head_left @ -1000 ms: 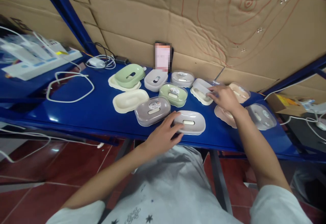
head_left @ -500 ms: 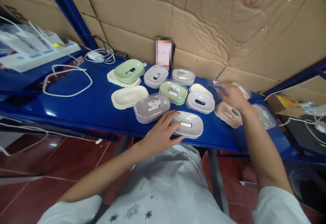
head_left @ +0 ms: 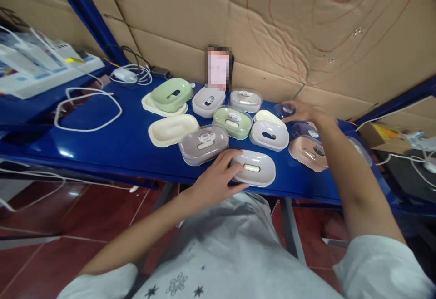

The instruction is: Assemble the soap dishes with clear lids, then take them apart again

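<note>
Two hands, left hand point(head_left: 218, 178) fingers resting flat on grey soap box point(head_left: 255, 168) (lidless), right hand point(head_left: 301, 112) fingers pinching clear lid point(head_left: 284, 110).

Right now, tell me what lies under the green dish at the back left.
The green dish sits tilted on a cream tray. Only the tray's rim shows; its middle is covered.

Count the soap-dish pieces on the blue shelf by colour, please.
Green pieces: 2
Cream pieces: 3
Grey pieces: 5
Pink pieces: 1
Total: 11, not counting clear lids or whatever the right arm hides.
</note>
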Demonstrator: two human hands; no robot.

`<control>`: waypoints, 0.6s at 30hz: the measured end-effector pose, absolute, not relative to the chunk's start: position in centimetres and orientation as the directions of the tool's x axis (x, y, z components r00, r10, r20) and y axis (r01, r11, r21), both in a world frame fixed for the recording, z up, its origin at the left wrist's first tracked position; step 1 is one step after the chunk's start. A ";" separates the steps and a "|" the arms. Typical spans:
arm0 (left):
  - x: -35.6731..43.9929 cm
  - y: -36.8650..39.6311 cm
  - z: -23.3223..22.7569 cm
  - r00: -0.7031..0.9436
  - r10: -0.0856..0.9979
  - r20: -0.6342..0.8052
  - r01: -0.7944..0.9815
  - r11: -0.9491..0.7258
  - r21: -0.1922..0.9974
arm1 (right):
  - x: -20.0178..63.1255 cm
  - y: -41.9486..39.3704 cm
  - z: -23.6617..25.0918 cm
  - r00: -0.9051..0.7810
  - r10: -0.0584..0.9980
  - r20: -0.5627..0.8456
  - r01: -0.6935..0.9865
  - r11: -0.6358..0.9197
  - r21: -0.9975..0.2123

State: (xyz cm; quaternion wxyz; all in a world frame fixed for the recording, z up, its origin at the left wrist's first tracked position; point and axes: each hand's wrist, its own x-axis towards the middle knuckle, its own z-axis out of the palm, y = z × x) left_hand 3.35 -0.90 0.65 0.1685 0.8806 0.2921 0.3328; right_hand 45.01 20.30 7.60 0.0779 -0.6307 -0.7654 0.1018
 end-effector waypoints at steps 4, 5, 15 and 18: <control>3.3 -1.0 0.9 0.616 0.646 0.452 0.413 -0.753 0.513 | 44.3 20.0 8.2 -0.081 0.995 -0.063 0.968 0.064 -0.241; 3.3 -1.0 1.0 0.617 0.650 0.444 0.417 -0.748 0.517 | 43.9 19.6 8.6 -0.070 0.997 -0.044 0.967 0.057 -0.249; 3.3 -1.0 0.8 0.546 0.736 0.401 0.374 -0.642 0.669 | 33.2 -0.1 10.4 -0.434 0.844 0.314 0.856 0.495 -0.148; 3.3 -0.7 0.5 0.550 0.739 0.389 0.368 -0.632 0.682 | 29.5 -4.1 7.2 -0.457 0.847 0.271 0.870 0.489 -0.063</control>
